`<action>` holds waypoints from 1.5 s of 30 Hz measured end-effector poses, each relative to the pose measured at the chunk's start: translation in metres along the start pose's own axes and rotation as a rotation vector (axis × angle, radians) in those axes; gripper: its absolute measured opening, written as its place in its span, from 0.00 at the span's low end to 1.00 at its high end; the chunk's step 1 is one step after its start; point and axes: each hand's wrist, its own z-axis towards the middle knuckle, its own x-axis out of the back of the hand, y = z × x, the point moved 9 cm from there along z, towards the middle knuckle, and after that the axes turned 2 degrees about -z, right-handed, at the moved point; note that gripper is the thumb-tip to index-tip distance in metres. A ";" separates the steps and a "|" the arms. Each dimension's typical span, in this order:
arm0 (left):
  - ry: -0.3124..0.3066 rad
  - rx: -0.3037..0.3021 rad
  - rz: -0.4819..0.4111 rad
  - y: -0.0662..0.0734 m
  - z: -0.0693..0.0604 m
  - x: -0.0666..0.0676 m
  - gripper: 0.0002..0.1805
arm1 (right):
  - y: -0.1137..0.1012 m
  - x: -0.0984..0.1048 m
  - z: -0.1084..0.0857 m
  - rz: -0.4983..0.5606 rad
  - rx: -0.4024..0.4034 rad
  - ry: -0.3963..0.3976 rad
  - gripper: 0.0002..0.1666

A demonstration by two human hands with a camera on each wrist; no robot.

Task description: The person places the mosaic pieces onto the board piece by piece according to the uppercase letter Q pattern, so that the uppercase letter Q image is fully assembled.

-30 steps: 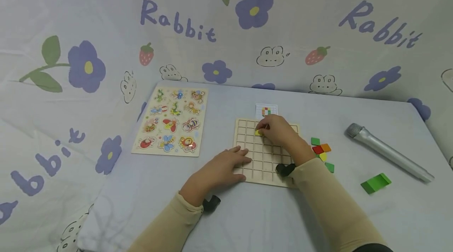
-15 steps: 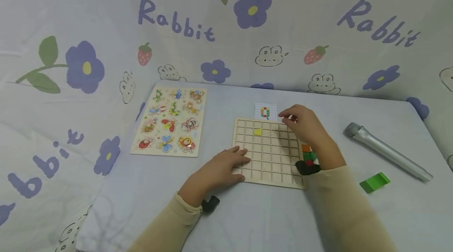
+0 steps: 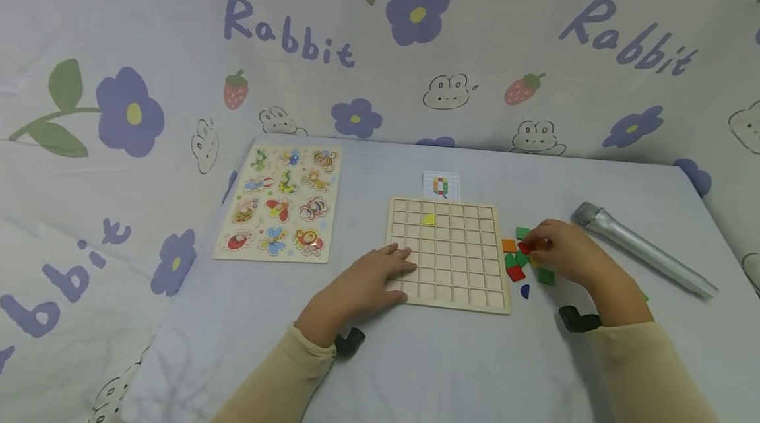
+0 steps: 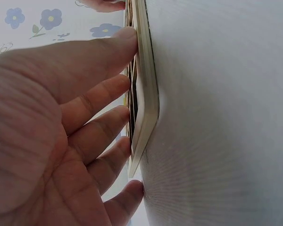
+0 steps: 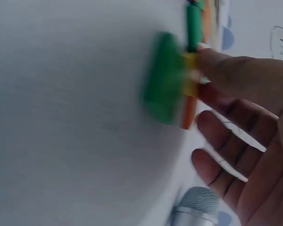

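The left hand (image 3: 368, 281) rests with spread fingers on the lower left edge of a wooden grid board (image 3: 442, 307); in the left wrist view its thumb and fingertips touch the board's rim (image 4: 148, 94). One yellow piece (image 3: 429, 219) sits in an upper cell. Right of the board, the right hand (image 3: 567, 255) is over a loose pile with a red piece (image 3: 516, 272), an orange piece (image 3: 508, 246) and green pieces (image 3: 546, 276). The right wrist view, blurred, shows its thumb and fingers apart beside a green piece (image 5: 164, 80) and a yellow one (image 5: 189, 70).
A small pattern card (image 3: 441, 185) lies behind the board. To the left is a puzzle board with animal pictures (image 3: 276, 208). A silver microphone (image 3: 647, 251) lies at the right. A blue half-round piece (image 3: 525, 291) lies near the grid board's right edge.
Having let go of the yellow piece on the board, the right hand has moved right and towards the person, over the pile. The left hand stays on the board.
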 end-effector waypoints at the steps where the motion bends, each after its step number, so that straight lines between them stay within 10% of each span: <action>1: -0.001 0.003 -0.002 0.000 0.000 0.000 0.33 | -0.001 -0.002 -0.001 0.004 0.007 0.012 0.15; 26: -0.013 0.005 -0.004 0.003 0.002 0.001 0.33 | 0.002 0.006 -0.002 0.080 -0.081 0.077 0.09; 45: -0.009 0.014 -0.016 0.002 -0.001 0.004 0.32 | -0.115 -0.020 0.085 0.222 0.100 0.083 0.06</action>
